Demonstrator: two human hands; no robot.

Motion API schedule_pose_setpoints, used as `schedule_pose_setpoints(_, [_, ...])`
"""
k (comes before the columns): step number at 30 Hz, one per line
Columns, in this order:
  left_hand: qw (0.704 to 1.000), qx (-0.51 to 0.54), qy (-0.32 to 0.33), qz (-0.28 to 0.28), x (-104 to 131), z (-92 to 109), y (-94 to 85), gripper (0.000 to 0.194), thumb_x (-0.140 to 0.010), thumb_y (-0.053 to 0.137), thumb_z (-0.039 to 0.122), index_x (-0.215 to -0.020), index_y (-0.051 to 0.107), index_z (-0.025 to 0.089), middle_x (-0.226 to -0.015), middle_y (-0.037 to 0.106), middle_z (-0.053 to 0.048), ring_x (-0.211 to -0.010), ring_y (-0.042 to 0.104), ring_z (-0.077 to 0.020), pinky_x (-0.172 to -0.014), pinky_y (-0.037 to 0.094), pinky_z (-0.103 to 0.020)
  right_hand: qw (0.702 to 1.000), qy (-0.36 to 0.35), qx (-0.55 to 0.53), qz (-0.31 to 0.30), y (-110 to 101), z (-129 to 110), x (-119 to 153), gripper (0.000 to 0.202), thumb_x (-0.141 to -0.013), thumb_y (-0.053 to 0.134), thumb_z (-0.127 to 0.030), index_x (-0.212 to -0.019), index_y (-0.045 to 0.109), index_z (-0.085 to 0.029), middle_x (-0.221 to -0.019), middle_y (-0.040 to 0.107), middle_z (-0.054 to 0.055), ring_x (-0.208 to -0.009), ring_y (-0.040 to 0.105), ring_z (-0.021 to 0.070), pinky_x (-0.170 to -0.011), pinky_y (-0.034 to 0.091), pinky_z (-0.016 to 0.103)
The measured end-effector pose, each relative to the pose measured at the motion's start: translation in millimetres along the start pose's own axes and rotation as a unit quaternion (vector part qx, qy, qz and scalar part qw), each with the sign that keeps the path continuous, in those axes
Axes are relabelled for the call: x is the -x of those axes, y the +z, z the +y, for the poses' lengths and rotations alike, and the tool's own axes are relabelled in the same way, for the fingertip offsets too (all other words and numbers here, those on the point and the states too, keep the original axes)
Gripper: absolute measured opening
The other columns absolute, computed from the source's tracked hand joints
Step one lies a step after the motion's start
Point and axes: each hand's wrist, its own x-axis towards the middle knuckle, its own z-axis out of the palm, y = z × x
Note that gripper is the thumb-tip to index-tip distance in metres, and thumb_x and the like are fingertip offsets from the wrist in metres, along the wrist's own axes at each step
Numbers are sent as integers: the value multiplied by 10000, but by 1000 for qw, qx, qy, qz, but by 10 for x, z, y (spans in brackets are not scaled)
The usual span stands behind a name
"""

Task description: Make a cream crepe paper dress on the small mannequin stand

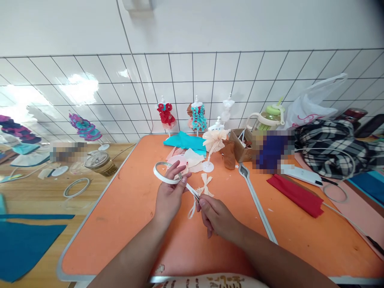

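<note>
Left hand [170,195] grasps white ring-shaped tape roll [162,177] above orange tabletop [120,224], narrow white strip [191,189] extending; right hand [218,216] clenches small silver metal tool [197,197], probably scissors. Step looks like snipping; next move calls for taut strip.

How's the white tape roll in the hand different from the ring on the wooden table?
The white tape roll is held up in the left hand; the ring lies on the wooden table. A white strip runs from the tape roll toward the right hand; none leads from the ring to either hand. Both are round with open middles.
</note>
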Motion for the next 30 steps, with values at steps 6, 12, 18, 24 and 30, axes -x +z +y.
schedule_pose_setpoints(6, [994,47,25,100,-98,15,-162,443,-814,604,390,-1238,512,298,-1369,479,-57,-1173,537,-259,-794,531,-285,999,-44,-1,-31,-35,-41,99,402,-919,296,-540,-787,460,-198,-443,398,-86,-340,412,72,-372,382,174])
schedule_pose_setpoints(12, [996,77,-22,29,-137,-7,-178,478,-762,656,405,-1199,520,263,-1255,553,-78,-1123,578,-266,-670,533,-236,963,-200,-69,164,-116,5,106,350,-893,383,-538,-840,463,-201,-624,471,-32,-525,492,106,-533,426,240])
schedule_pose_setpoints(18, [990,61,-87,-90,37,-7,88,477,-774,628,441,-1193,496,253,-1219,567,-82,-1140,558,-288,-751,556,-341,972,-120,96,177,-122,-60,-31,116,-793,578,-281,-872,575,-196,-675,489,-28,-605,472,112,-562,388,220])
schedule_pose_setpoints(24, [972,102,-137,-164,8,-52,32,554,-717,709,357,-1206,465,266,-1422,378,-116,-1098,581,-298,-787,552,-415,975,-96,98,176,-90,-37,-70,73,-778,563,-235,-764,611,-182,-723,595,-4,-668,539,131,-612,417,225])
schedule_pose_setpoints(30, [958,98,-136,-231,-21,-56,-56,810,-583,805,161,-1289,437,306,-1473,300,-118,-1177,518,-316,-905,494,-434,979,-79,92,163,-98,0,-74,141,-791,592,-314,-793,644,-182,-703,599,-4,-647,529,129,-580,402,223])
